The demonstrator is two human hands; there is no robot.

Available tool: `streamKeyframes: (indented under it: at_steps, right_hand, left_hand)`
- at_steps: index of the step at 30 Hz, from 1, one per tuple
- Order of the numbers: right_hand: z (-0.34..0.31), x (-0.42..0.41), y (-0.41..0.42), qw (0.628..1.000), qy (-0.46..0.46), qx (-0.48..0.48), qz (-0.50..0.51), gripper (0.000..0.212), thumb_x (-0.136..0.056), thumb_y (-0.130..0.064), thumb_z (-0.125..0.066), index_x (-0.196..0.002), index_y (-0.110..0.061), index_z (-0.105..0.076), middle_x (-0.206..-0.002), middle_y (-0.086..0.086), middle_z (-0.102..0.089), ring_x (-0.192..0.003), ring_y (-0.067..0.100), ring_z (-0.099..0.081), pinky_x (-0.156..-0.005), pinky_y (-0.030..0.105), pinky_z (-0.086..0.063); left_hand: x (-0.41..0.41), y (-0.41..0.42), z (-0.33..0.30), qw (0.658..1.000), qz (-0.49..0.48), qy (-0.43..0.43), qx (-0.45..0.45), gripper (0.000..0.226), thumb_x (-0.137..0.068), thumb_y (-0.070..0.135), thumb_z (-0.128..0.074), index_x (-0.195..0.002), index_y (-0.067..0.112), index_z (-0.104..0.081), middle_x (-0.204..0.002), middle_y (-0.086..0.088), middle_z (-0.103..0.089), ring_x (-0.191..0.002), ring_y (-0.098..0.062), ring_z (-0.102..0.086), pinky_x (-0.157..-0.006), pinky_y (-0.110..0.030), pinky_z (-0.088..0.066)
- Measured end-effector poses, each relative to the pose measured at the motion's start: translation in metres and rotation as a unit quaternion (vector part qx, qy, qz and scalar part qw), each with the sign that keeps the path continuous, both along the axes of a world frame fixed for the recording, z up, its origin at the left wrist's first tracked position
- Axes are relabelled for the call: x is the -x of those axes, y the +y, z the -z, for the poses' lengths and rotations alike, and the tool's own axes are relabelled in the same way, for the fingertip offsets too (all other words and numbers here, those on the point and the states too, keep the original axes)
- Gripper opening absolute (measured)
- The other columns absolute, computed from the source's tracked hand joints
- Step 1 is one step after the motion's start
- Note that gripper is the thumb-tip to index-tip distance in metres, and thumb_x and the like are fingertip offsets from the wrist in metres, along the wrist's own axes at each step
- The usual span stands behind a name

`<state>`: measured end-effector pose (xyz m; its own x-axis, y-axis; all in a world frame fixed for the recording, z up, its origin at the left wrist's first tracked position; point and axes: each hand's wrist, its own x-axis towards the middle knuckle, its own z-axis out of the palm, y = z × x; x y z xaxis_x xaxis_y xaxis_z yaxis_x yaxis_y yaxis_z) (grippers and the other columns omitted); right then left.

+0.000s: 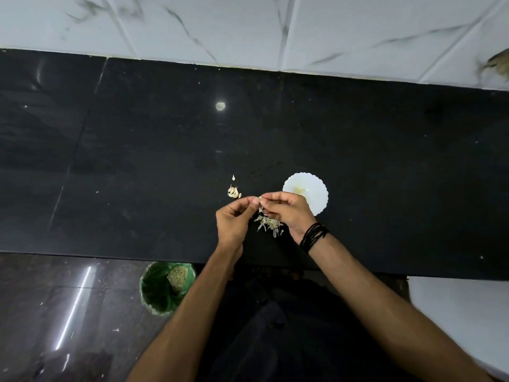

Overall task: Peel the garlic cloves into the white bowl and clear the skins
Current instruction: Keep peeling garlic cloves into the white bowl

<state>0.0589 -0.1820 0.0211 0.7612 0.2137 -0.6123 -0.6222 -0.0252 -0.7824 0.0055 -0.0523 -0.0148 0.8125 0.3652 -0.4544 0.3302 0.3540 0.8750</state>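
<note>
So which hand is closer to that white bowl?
The right. The right hand overlaps the near-left rim of the white bowl in this view; the left hand is further left, beyond the garlic clove both pinch.

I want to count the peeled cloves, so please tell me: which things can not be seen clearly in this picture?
- White bowl, head view: near rim hidden by the right hand; contents too small to count.
- Clove: mostly covered by fingers of both hands; left hand.
- Green bin: partly hidden by the counter edge and left arm.
- Brownish thing: blurred, cut off at the right edge.
</note>
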Motion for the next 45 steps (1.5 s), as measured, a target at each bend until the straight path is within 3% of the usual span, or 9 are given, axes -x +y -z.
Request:
streamKeyframes:
  at_steps: [6, 12, 17, 24, 27, 36, 41, 45]
  right_hand:
    - [-0.004, -0.002, -0.013, 0.998, 0.038, -0.039, -0.001, 0.017, -0.082, 0.002, -0.076, -0.099, -0.002, -0.071, -0.086, 0.008, -0.074, -0.075, 0.013, -0.070, -0.074, 0.022, -0.059]
    - [-0.006, -0.004, -0.023, 0.997, 0.037, -0.059, -0.028, 0.014, -0.085, 0.001, -0.074, -0.095, -0.008, -0.073, -0.088, 0.007, -0.074, -0.077, 0.013, -0.070, -0.072, 0.021, -0.058]
    - [-0.003, -0.004, -0.030, 0.997, 0.043, -0.058, -0.027, 0.014, -0.085, 0.003, -0.074, -0.096, -0.005, -0.073, -0.093, 0.011, -0.075, -0.081, 0.015, -0.072, -0.070, 0.020, -0.057]
    - [0.003, -0.005, -0.035, 0.996, 0.058, -0.058, -0.031, 0.015, -0.084, 0.002, -0.074, -0.098, -0.003, -0.073, -0.090, 0.009, -0.076, -0.079, 0.013, -0.072, -0.073, 0.021, -0.058]
    - [0.002, -0.007, -0.034, 0.996, 0.061, -0.064, -0.034, 0.015, -0.084, 0.003, -0.075, -0.098, -0.002, -0.072, -0.089, 0.009, -0.076, -0.078, 0.013, -0.072, -0.073, 0.021, -0.059]
    - [-0.002, -0.016, -0.038, 0.993, 0.076, -0.059, -0.068, 0.012, -0.084, 0.004, -0.074, -0.093, -0.004, -0.070, -0.082, 0.006, -0.075, -0.070, 0.012, -0.071, -0.066, 0.020, -0.058]
    - [-0.003, -0.018, -0.040, 0.993, 0.073, -0.062, -0.064, 0.013, -0.083, 0.005, -0.074, -0.090, -0.006, -0.070, -0.083, 0.005, -0.075, -0.074, 0.014, -0.071, -0.070, 0.021, -0.059]
    - [-0.003, -0.017, -0.040, 0.993, 0.076, -0.063, -0.063, 0.013, -0.082, 0.003, -0.076, -0.090, -0.006, -0.070, -0.086, 0.007, -0.074, -0.076, 0.015, -0.071, -0.074, 0.023, -0.060]
  left_hand:
    - [0.002, -0.011, 0.000, 1.000, 0.002, -0.007, -0.005, 0.014, -0.090, 0.000, -0.069, -0.103, -0.003, -0.074, -0.084, -0.003, -0.076, -0.075, -0.006, -0.068, -0.075, -0.020, -0.055]
    - [0.001, -0.017, 0.003, 1.000, 0.007, -0.020, 0.003, 0.017, -0.089, 0.005, -0.072, -0.103, -0.005, -0.074, -0.106, -0.029, -0.070, -0.093, -0.027, -0.067, -0.094, -0.042, -0.056]
    - [0.004, -0.023, 0.003, 0.999, 0.034, -0.028, -0.012, 0.014, -0.090, 0.011, -0.073, -0.097, 0.000, -0.076, -0.094, -0.023, -0.072, -0.086, -0.029, -0.064, -0.088, -0.044, -0.055]
    - [0.004, -0.033, 0.003, 0.997, 0.002, -0.001, -0.071, 0.006, -0.088, 0.011, -0.075, -0.092, 0.008, -0.077, -0.071, 0.003, -0.072, -0.067, -0.006, -0.063, -0.066, -0.020, -0.052]
    - [0.005, -0.033, 0.002, 0.998, -0.011, 0.001, -0.063, 0.006, -0.088, 0.008, -0.074, -0.093, 0.005, -0.077, -0.072, 0.002, -0.072, -0.064, -0.003, -0.063, -0.064, -0.017, -0.051]
    - [0.005, -0.031, 0.002, 0.994, -0.001, -0.021, -0.104, 0.006, -0.086, 0.013, -0.078, -0.091, 0.013, -0.079, -0.087, -0.012, -0.076, -0.079, -0.019, -0.069, -0.077, -0.031, -0.059]
    - [0.002, -0.033, 0.001, 0.993, -0.003, -0.031, -0.112, 0.006, -0.086, 0.012, -0.077, -0.089, 0.016, -0.079, -0.090, -0.011, -0.075, -0.081, -0.017, -0.069, -0.079, -0.031, -0.058]
    - [0.001, -0.033, 0.003, 0.993, 0.015, -0.036, -0.110, 0.007, -0.089, 0.012, -0.074, -0.094, 0.012, -0.079, -0.097, -0.020, -0.072, -0.085, -0.020, -0.066, -0.084, -0.037, -0.057]
